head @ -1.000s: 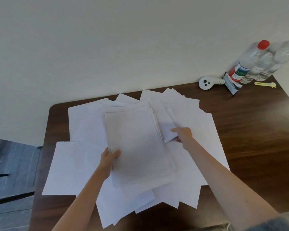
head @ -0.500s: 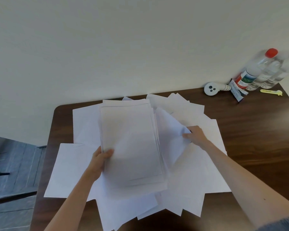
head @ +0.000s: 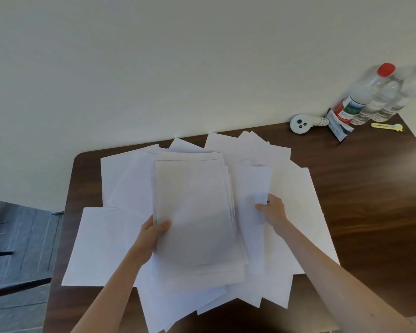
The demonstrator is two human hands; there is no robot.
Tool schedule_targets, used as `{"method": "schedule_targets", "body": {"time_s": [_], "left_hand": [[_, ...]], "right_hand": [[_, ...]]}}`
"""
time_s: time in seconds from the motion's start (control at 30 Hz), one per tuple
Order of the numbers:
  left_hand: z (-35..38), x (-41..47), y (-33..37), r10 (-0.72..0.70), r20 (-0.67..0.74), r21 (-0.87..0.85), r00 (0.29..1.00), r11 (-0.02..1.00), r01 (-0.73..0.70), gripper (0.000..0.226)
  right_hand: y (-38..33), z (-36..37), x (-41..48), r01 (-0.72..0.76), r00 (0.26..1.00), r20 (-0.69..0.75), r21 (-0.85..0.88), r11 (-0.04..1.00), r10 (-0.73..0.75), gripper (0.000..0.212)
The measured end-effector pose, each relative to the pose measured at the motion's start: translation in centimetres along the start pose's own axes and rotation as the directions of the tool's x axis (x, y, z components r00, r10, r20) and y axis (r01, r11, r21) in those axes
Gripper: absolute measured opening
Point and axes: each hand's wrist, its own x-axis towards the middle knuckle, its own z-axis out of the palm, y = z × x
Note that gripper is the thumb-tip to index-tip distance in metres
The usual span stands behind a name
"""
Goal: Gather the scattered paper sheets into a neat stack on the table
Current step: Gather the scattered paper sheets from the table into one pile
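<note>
Paper sheets (head: 99, 246) lie fanned over most of the dark table (head: 360, 188), overlapping at odd angles. Our left hand (head: 154, 236) grips the gathered stack (head: 195, 212) at its left edge, thumb on top and fingers curled beneath, holding it over the middle of the loose layer. Its lower edges are stepped, so the stack is not yet squared. Our right hand (head: 271, 210) pinches the right edge of a single sheet (head: 250, 186) just beside the stack, and the paper buckles a little where the fingers close on it.

We judge each sheet to be very light and limp. Held by one edge it will droop and may catch on its neighbours. Sheets also slide freely on one another, so a pull on one can drag others askew. A tight pinch will crease it. It is better to take a sheet at the middle of a long edge or at a corner, lift it just clear, and lay it flat on top. The stack is stiffer and heavier, and one hand at the side lets it sag and fan. We would hold it on both long sides and tap its edges on the table to true it.
</note>
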Motion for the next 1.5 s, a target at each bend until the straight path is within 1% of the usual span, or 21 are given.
{"method": "schedule_targets", "body": {"time_s": [0.1, 0.17, 0.27, 0.4, 0.47, 0.5, 0.53, 0.6, 0.67, 0.73, 0.77, 0.83, 0.9, 0.97, 1.07, 1.13, 1.2, 1.23, 1.33, 1.43, 1.5], "left_hand": [[0.8, 0.0, 0.4, 0.004, 0.058, 0.007, 0.998, 1.0, -0.004, 0.034], [1.8, 0.0, 0.5, 0.008, 0.102, 0.009, 0.995, 1.0, -0.009, 0.035], [3.9, 0.3, 0.2, 0.007, 0.158, 0.011, 0.987, 1.0, -0.009, 0.036], [6.8, 1.0, -0.7, 0.031, 0.228, 0.059, 0.973, 0.997, -0.045, 0.049], [7.8, 1.3, -1.1, 0.048, 0.25, 0.108, 0.967, 0.991, -0.077, 0.059], [8.2, 1.5, -1.4, 0.057, 0.256, 0.131, 0.965, 0.987, -0.093, 0.06], [8.4, 1.7, -1.6, 0.059, 0.249, 0.159, 0.967, 0.982, -0.101, 0.061], [8.8, 2.0, -1.9, 0.058, 0.188, 0.258, 0.98, 0.96, -0.107, 0.06], [9.1, 2.2, -2.0, 0.085, 0.082, 0.427, 0.993, 0.897, -0.112, 0.044], [9.3, 2.1, -2.1, 0.157, -0.049, 0.604, 0.986, 0.791, -0.096, 0.023], [9.5, 1.9, -2.1, 0.208, -0.092, 0.639, 0.974, 0.763, -0.103, 0.022], [9.9, 1.3, -2.3, 0.261, -0.139, 0.547, 0.955, 0.825, -0.146, 0.029], [10.5, 0.4, -1.7, 0.221, -0.146, 0.314, 0.964, 0.935, -0.167, 0.049], [11.0, -0.5, -1.0, 0.14, -0.126, 0.061, 0.982, 0.989, -0.133, 0.063], [11.5, -1.6, 0.0, -0.023, 0.038, -0.155, 0.999, 0.987, 0.029, 0.049], [12.1, -2.3, -0.1, -0.067, 0.159, -0.182, 0.985, 0.979, 0.096, 0.037], [12.7, -2.6, -0.5, -0.078, 0.129, -0.218, 0.989, 0.97, 0.105, 0.033], [12.9, -2.7, -0.7, -0.086, 0.091, -0.244, 0.992, 0.964, 0.106, 0.031], [13.3, -3.1, -1.4, -0.106, 0.062, -0.318, 0.992, 0.941, 0.12, 0.026], [14.3, -3.8, -2.5, -0.095, 0.044, -0.329, 0.995, 0.938, 0.104, 0.029], [14.8, -4.0, -3.6, -0.067, -0.027, -0.302, 0.997, 0.952, 0.055, 0.034]], "right_hand": [[-0.7, -0.2, -0.5, 0.07, 0.998, 0.021, -0.171, 0.983, -0.067, 0.016], [-1.3, -0.6, -0.3, 0.075, 0.997, 0.021, -0.209, 0.975, -0.072, 0.031], [-1.7, -0.9, 0.3, 0.047, 0.998, 0.053, -0.166, 0.985, -0.039, 0.022], [-1.2, -0.6, 0.6, -0.014, 0.997, 0.074, -0.068, 0.998, 0.019, 0.033], [-0.8, -0.6, 0.5, -0.018, 0.99, 0.142, -0.05, 0.999, 0.025, 0.032], [-0.6, -0.6, 0.5, -0.007, 0.987, 0.16, -0.071, 0.997, 0.019, 0.039], [-0.6, -0.7, 0.4, 0.002, 0.987, 0.158, -0.091, 0.996, 0.012, 0.041], [-0.7, -0.7, 0.4, 0.052, 0.99, 0.138, -0.129, 0.99, -0.034, 0.03], [-1.0, -0.8, 0.1, 0.089, 0.992, 0.103, -0.114, 0.989, -0.078, 0.026], [-1.2, -1.1, -0.1, 0.113, 0.991, 0.072, -0.035, 0.993, -0.111, 0.024], [-1.3, -1.4, -0.2, 0.11, 0.991, 0.07, 0.02, 0.994, -0.111, 0.026], [-1.8, -2.1, -0.6, 0.081, 0.993, 0.073, 0.154, 0.985, -0.093, 0.034], [-2.2, -2.8, -0.7, 0.053, 0.992, 0.096, 0.269, 0.962, -0.082, 0.036], [-2.5, -3.3, -0.5, 0.03, 0.988, 0.132, 0.311, 0.95, -0.074, 0.033], [-2.9, -3.7, -0.1, -0.015, 0.989, 0.144, 0.319, 0.948, -0.033, 0.029], [-3.1, -3.9, -0.1, -0.05, 0.987, 0.158, 0.357, 0.933, -0.007, 0.024], [-2.9, -4.4, -0.2, -0.12, 0.971, 0.239, 0.424, 0.898, 0.017, 0.021], [-2.8, -4.8, -0.3, -0.16, 0.947, 0.32, 0.434, 0.887, 0.014, 0.027], [-2.2, -6.1, -0.8, -0.175, 0.838, 0.545, 0.32, 0.931, -0.03, 0.036], [-2.0, -6.5, -0.9, -0.137, 0.833, 0.554, 0.216, 0.967, -0.006, 0.038], [-2.1, -6.6, -0.9, -0.12, 0.83, 0.557, 0.185, 0.975, -0.003, 0.037]]}}
